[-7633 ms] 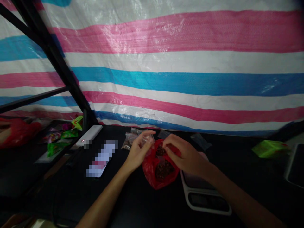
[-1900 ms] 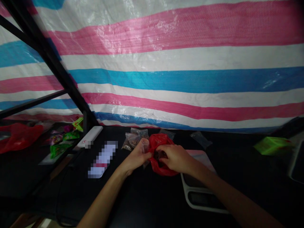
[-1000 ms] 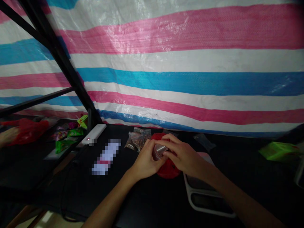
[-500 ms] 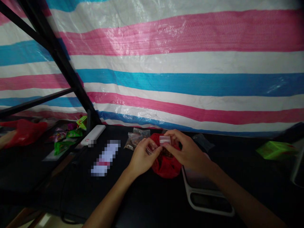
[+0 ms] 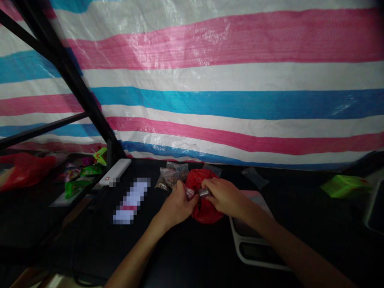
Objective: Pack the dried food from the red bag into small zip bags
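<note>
A red plastic bag [image 5: 207, 212] sits on the black table, bunched around its opening. My left hand [image 5: 177, 203] is at the bag's left side, its fingers closed on a small clear zip bag [image 5: 189, 193]. Over the red bag's mouth is my right hand [image 5: 223, 197], fingers closed round a small, pale, cylinder-shaped piece [image 5: 204, 193]. Whether that piece is a cup or a scoop I cannot make out. The red bag's contents are mostly hidden by my hands. Behind my left hand lie several filled zip bags [image 5: 171, 176] with brownish contents.
A white-framed scale [image 5: 237, 244] lies under my right forearm. An empty-looking clear bag [image 5: 255, 177] and a green packet [image 5: 345, 187] lie right. Left are a white power strip [image 5: 116, 172], a blurred-out strip [image 5: 132, 200], green snack packs [image 5: 78, 186] and a black frame post [image 5: 78, 88].
My right hand has lowered toward the mouth of the red bag, tipping the pale piece. My left hand remains beside it, still pinching the clear bag. The view has shifted slightly.
</note>
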`<state>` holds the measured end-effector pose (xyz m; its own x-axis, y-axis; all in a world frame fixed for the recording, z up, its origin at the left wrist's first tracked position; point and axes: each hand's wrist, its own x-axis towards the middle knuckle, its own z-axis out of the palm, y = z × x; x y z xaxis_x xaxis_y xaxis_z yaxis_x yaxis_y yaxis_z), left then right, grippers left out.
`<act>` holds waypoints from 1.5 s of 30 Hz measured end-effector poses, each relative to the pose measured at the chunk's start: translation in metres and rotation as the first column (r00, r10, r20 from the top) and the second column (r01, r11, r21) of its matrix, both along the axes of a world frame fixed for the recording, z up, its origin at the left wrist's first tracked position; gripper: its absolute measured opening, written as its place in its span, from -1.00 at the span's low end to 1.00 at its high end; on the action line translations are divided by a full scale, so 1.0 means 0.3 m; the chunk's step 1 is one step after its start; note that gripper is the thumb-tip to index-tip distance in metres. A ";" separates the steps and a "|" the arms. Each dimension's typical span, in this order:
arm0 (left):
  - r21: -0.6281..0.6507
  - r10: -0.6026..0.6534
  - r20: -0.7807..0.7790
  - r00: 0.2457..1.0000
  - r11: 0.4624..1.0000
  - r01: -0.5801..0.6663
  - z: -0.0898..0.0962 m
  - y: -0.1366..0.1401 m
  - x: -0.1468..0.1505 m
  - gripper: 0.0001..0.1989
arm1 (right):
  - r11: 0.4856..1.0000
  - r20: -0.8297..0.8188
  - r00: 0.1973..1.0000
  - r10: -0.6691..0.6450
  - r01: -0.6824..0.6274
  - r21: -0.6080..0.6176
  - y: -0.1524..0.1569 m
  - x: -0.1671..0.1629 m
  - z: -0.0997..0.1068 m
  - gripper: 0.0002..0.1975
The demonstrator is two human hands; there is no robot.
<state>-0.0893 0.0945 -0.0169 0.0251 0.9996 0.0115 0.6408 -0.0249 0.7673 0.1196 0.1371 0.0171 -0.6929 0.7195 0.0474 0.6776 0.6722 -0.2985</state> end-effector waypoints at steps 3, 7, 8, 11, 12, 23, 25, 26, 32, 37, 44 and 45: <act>0.003 -0.081 0.171 0.982 0.997 0.082 -0.017 0.005 0.003 -0.80 | 1.000 0.023 1.000 -0.001 0.002 -0.001 0.001 -0.003 -0.015 -0.87; -0.035 -0.029 0.379 0.925 0.998 0.046 -0.041 0.034 0.018 -0.83 | 0.999 0.039 0.999 -0.027 0.028 -0.036 0.003 0.006 -0.027 -0.85; -0.045 0.007 0.412 0.911 0.999 0.013 -0.047 0.042 0.021 -0.84 | 0.999 0.042 0.998 -0.037 0.038 -0.034 0.004 0.008 -0.028 -0.84; -0.067 0.112 0.478 0.871 0.994 -0.092 -0.059 0.064 0.023 -0.87 | 0.998 0.052 0.997 -0.059 0.059 -0.016 0.010 0.011 -0.029 -0.81; -0.073 0.140 0.497 0.856 0.990 -0.119 -0.062 0.069 0.022 -0.88 | 0.998 0.061 0.996 -0.065 0.065 -0.011 0.011 0.011 -0.029 -0.79; -0.170 0.215 0.615 0.759 0.976 -0.138 -0.047 0.075 0.029 -0.88 | 0.994 0.120 0.988 -0.095 0.088 0.067 -0.006 0.004 -0.036 -0.67; -0.192 0.215 0.634 0.743 0.974 -0.118 -0.046 0.073 0.033 -0.90 | 0.994 0.110 0.989 -0.098 0.092 0.054 -0.005 0.003 -0.035 -0.67; -0.199 0.219 0.642 0.735 0.973 -0.116 -0.048 0.073 0.034 -0.91 | 0.994 0.108 0.989 -0.099 0.094 0.049 -0.005 0.003 -0.034 -0.67; -0.225 0.243 0.704 0.667 0.968 -0.115 -0.056 0.077 0.032 -0.92 | 0.995 0.122 0.987 -0.101 0.102 -0.003 -0.014 0.002 -0.015 -0.71; -0.233 0.241 0.741 0.627 0.968 -0.097 -0.051 0.071 0.042 -0.85 | 0.997 0.128 0.988 -0.081 0.081 0.009 -0.025 0.000 -0.006 -0.72; -0.212 0.260 0.702 0.663 0.965 -0.154 -0.054 0.079 0.036 -0.86 | 0.996 0.158 0.987 0.010 -0.023 0.082 -0.029 0.007 0.006 -0.70; -0.176 0.252 0.672 0.696 0.968 -0.180 -0.050 0.080 0.027 -0.84 | 0.995 0.168 0.986 0.017 -0.034 0.094 -0.031 0.006 0.004 -0.68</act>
